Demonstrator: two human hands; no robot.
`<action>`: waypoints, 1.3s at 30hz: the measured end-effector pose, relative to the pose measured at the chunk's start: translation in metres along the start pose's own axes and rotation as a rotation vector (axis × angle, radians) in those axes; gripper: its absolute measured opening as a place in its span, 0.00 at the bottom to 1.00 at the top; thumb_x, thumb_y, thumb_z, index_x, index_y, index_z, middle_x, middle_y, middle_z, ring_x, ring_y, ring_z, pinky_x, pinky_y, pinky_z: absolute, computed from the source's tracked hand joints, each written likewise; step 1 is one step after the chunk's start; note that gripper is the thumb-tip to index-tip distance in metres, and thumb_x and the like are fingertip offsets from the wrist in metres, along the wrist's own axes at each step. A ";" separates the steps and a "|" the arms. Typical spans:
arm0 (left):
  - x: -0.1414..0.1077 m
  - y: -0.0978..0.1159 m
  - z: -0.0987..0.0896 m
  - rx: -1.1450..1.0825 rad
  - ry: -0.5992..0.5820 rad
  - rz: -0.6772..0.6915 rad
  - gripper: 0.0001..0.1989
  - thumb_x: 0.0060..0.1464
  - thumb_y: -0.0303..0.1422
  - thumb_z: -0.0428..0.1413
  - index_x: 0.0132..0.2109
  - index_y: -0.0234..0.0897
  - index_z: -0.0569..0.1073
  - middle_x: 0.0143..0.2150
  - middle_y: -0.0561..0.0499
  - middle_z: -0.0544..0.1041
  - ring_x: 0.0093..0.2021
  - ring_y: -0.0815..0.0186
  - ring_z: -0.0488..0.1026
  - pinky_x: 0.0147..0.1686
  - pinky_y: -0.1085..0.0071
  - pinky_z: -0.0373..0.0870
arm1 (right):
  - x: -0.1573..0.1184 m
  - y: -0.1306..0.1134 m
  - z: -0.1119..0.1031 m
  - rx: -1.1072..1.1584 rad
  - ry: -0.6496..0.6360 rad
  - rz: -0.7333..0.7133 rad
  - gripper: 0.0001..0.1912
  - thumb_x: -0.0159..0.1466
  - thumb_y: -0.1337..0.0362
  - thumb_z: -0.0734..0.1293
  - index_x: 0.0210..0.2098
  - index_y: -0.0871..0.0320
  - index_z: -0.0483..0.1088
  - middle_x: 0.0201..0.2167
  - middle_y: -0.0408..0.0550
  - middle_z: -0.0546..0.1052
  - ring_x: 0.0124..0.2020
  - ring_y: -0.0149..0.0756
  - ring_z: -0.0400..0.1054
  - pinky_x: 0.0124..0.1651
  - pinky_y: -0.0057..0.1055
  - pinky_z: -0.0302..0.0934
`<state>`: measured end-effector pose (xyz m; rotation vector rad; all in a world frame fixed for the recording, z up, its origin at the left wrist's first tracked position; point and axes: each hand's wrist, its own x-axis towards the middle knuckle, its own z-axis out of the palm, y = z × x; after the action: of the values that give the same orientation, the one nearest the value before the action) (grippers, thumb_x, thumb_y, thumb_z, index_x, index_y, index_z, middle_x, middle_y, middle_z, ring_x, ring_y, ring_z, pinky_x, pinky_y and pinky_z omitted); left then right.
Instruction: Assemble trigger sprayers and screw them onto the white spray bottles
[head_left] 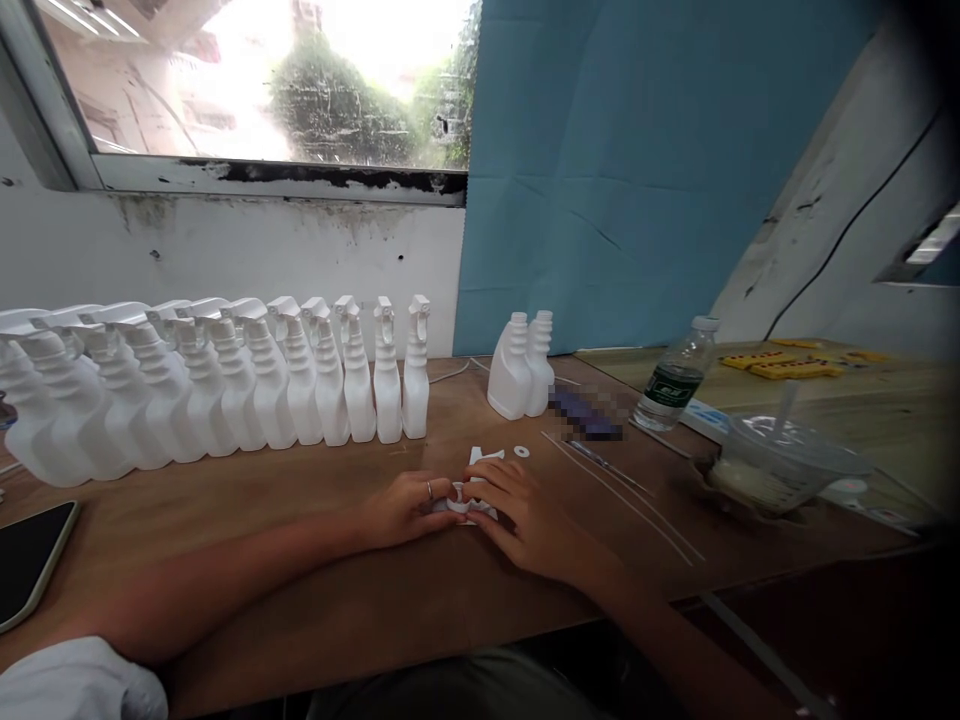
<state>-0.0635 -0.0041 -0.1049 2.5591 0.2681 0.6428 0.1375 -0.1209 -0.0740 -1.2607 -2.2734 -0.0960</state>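
Close together near the front middle of the table, my left hand (411, 508) and my right hand (529, 515) have their fingers closed around a small white ring-shaped plastic part (457, 498). A ring is on one finger of my left hand. My fingers hide much of the part. Just beyond my right fingers lies another white plastic piece (486, 455), partly covered. Beside that piece, a flat white washer (521, 453) rests on the table.
Many white spray bottles (322, 390) with trigger heads line the left. Two headless bottles (511, 370) stand behind my hands. On the right are thin white tubes (630, 500), a water bottle (675, 375) and a lidded plastic cup (772, 465). A phone (34, 560) lies left.
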 end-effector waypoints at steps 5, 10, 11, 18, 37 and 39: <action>-0.001 0.004 -0.003 0.028 -0.017 0.070 0.15 0.66 0.42 0.49 0.46 0.37 0.73 0.35 0.49 0.73 0.36 0.66 0.71 0.39 0.73 0.66 | -0.001 -0.013 0.002 -0.040 0.002 0.040 0.17 0.64 0.71 0.61 0.52 0.54 0.69 0.59 0.56 0.69 0.58 0.50 0.64 0.57 0.52 0.61; -0.001 0.003 0.001 0.036 -0.026 0.035 0.13 0.65 0.42 0.50 0.43 0.37 0.70 0.38 0.49 0.74 0.36 0.66 0.71 0.38 0.72 0.67 | -0.003 -0.001 -0.002 0.251 0.047 0.092 0.19 0.65 0.68 0.62 0.55 0.50 0.66 0.62 0.52 0.65 0.60 0.42 0.64 0.57 0.39 0.65; -0.001 0.003 0.002 0.046 -0.023 0.017 0.12 0.64 0.42 0.51 0.42 0.37 0.69 0.37 0.49 0.74 0.35 0.66 0.71 0.38 0.72 0.66 | -0.003 0.006 -0.007 0.260 0.098 0.118 0.18 0.66 0.67 0.61 0.54 0.50 0.67 0.60 0.52 0.68 0.57 0.42 0.67 0.55 0.39 0.66; 0.002 0.009 0.003 -0.011 -0.010 -0.154 0.14 0.58 0.41 0.57 0.48 0.40 0.68 0.42 0.50 0.75 0.37 0.64 0.73 0.37 0.72 0.67 | -0.032 0.073 -0.059 -0.354 -0.109 0.773 0.09 0.61 0.69 0.62 0.27 0.56 0.72 0.28 0.51 0.77 0.30 0.43 0.73 0.32 0.35 0.61; 0.006 0.020 0.001 -0.204 0.015 -0.209 0.20 0.53 0.37 0.61 0.52 0.38 0.70 0.46 0.49 0.78 0.41 0.63 0.75 0.41 0.70 0.70 | -0.002 0.025 -0.070 0.629 0.101 0.609 0.14 0.64 0.55 0.63 0.45 0.56 0.65 0.27 0.43 0.75 0.18 0.31 0.68 0.20 0.28 0.57; 0.007 0.017 0.003 -0.209 0.016 -0.205 0.19 0.54 0.38 0.61 0.51 0.38 0.71 0.45 0.49 0.78 0.39 0.64 0.75 0.39 0.72 0.69 | 0.011 0.008 -0.058 0.843 0.124 0.504 0.17 0.62 0.54 0.68 0.46 0.56 0.68 0.28 0.44 0.76 0.22 0.31 0.70 0.24 0.28 0.61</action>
<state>-0.0552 -0.0182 -0.0956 2.2910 0.4384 0.5813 0.1639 -0.1261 -0.0207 -1.2295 -1.5278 0.8436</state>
